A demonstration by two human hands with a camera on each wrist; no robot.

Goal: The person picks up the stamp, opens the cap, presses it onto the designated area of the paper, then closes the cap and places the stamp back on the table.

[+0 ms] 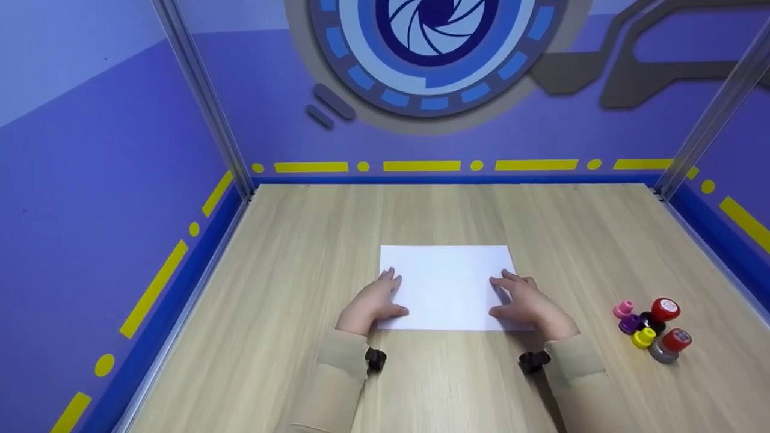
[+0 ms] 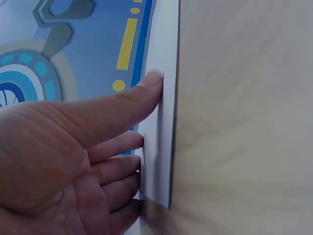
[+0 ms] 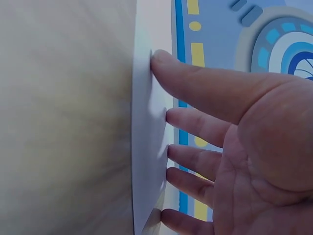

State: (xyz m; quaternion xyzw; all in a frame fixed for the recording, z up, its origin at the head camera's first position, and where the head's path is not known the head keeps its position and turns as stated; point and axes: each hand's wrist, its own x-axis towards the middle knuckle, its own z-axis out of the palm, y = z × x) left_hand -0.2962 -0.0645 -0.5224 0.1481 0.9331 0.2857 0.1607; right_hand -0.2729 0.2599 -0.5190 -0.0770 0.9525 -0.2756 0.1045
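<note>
A white sheet of paper (image 1: 448, 288) lies flat on the wooden table in the head view, its visible face blank. On its left side rests my left hand (image 1: 374, 302), thumb and fingers spread apart, tips touching the sheet. My right hand (image 1: 530, 305) touches the right side in the same way, with its thumb near the front corner. Up close in the left wrist view, the thumb (image 2: 132, 100) presses on the paper (image 2: 164, 117) near its front edge. The right wrist view has straight fingers (image 3: 195, 125) meeting the paper (image 3: 146, 132). Neither hand grips it.
Right of the right hand stands a cluster of small stamps: one pink (image 1: 624, 310), one purple (image 1: 630, 324), one yellow (image 1: 643, 338), and two larger red-topped ones (image 1: 666, 309). Purple printed walls (image 1: 252, 108) with metal corner posts (image 1: 207, 96) bound the table (image 1: 289, 270).
</note>
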